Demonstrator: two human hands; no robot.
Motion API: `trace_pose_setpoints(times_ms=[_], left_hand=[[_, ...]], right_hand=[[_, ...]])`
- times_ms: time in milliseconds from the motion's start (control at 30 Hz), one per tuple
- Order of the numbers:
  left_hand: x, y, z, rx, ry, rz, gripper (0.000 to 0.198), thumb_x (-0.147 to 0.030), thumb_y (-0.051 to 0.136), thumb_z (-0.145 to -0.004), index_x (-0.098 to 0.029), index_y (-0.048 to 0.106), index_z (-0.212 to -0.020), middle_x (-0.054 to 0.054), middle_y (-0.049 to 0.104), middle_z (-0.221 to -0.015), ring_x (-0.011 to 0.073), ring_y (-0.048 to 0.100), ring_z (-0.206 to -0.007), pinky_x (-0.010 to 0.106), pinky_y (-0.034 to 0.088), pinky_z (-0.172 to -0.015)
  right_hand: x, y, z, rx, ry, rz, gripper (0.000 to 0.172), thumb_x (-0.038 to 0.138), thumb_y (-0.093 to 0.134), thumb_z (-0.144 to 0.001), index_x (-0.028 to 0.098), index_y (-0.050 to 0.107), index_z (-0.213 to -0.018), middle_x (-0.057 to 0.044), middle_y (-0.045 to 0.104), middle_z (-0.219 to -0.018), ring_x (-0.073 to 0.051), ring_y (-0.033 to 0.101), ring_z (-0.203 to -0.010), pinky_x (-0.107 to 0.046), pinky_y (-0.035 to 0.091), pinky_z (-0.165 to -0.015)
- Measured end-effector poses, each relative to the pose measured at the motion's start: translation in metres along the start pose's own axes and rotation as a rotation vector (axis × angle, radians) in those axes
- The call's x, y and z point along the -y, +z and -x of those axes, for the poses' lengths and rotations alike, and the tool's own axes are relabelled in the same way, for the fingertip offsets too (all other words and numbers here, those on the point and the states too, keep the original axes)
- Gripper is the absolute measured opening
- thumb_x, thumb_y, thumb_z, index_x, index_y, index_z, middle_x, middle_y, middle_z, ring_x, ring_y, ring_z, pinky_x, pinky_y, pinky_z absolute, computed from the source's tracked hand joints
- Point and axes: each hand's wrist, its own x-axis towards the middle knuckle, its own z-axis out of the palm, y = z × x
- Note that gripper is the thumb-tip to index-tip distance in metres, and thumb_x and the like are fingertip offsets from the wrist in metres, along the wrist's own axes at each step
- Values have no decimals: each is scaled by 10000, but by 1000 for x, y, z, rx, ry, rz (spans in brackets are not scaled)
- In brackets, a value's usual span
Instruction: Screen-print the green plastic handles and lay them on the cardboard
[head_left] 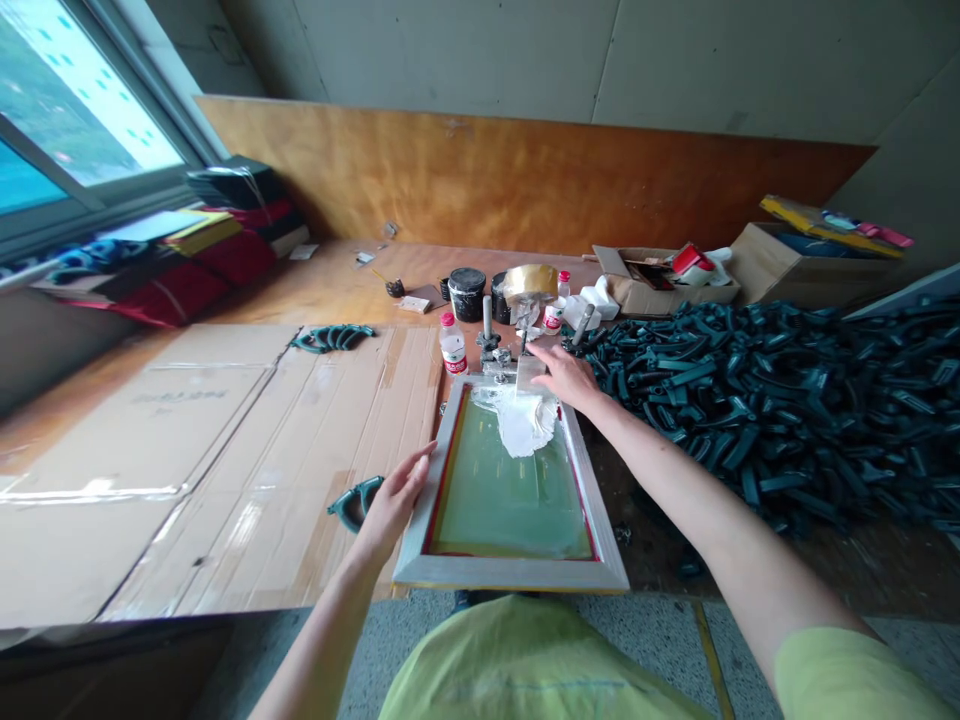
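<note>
A screen-printing frame (414, 545) with a pale metal border and a greenish mesh (487, 500) lies in front of me. White paste (525, 425) sits on the mesh's far end. Fingers extended, my left hand (401, 490) is at the frame's left edge; whether it presses on it I cannot tell. Beside its wrist is a dark green curved plastic part (354, 505), partly hidden by the hand. My right hand (568, 378) reaches over the far right corner, fingers apart, beside a whitish flat scraper (531, 372) standing in the paste. Any touch there is unclear.
Flattened cardboard (225, 450) covers the left table, bearing more green parts (334, 338). A large pile of dark green parts (772, 410) fills the right. Behind the frame are metal clamps (491, 345), a red-capped bottle (452, 345), a black tub (467, 295) and a tape roll (530, 283).
</note>
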Motion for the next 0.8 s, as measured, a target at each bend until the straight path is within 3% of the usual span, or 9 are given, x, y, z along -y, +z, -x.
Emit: trace_pose_setpoints(times_ms=[133,267,400,500,567,633,667,733,800], left_hand=[[-47,5,-16,49,79,259,675,-771,459,-779,-199,690,-1054,61,735,-900,221,677,-748,302,528,-592],[-94,19,-47,-5,355,324,586,-716,451,-828,-181,667,-934,75,720,-919,177,664,-799,250,519,-597],[-118,27,-62,-41,393,320,592,-714,388,-854,-182,629,-944,70,704,-834,150,650,-760,210,485,-564],[-95,37,-50,-98,325,309,599,-710,411,-850,-198,588,-1106,81,719,-930,159,663,-790,217,490,-581],[-60,50,-33,40,100,224,641,-714,477,-819,-171,587,-1142,116,728,-973,190,676,-779,241,493,-553],[-20,66,-12,267,-203,144,689,-723,525,-785,-143,596,-1151,164,727,-1031,241,696,-806,284,512,-541],[-2,73,-3,297,-294,168,687,-722,526,-786,-150,588,-1161,172,722,-1067,258,703,-845,304,527,-559],[30,78,12,247,-379,248,625,-699,535,-793,-163,594,-1107,165,725,-1062,273,710,-904,310,538,-584],[55,63,17,119,-384,265,557,-674,541,-794,-157,617,-986,150,742,-966,267,719,-881,288,530,-576]], right_hand=[[-39,-6,17,-219,223,-24,313,282,510,-932,215,626,-1215,-76,676,-1060,-226,617,-943,-310,454,-765],[-53,29,67,-11,306,-64,211,318,510,-931,198,664,-1010,-54,699,-895,-210,622,-831,-303,451,-731],[-32,67,104,165,42,-70,378,367,659,-855,220,597,-1198,-66,665,-1091,-213,588,-1014,-312,438,-844],[-12,71,110,203,-49,1,268,297,654,-868,231,639,-1127,-72,626,-1093,-225,543,-1059,-345,413,-898],[8,67,114,155,-43,15,144,280,609,-901,218,670,-1016,-72,616,-999,-227,537,-1008,-347,415,-878],[37,64,124,84,-77,-3,127,271,577,-919,208,677,-964,-76,605,-937,-227,532,-958,-343,423,-848],[53,64,131,64,-128,-21,135,262,561,-926,209,679,-968,-78,604,-925,-227,531,-945,-343,426,-839],[78,66,146,90,-305,-79,162,252,539,-937,231,679,-1017,-72,615,-930,-223,539,-941,-340,431,-838],[82,67,160,145,-404,-131,202,267,552,-936,265,661,-1106,-56,637,-960,-208,560,-949,-321,439,-838]])
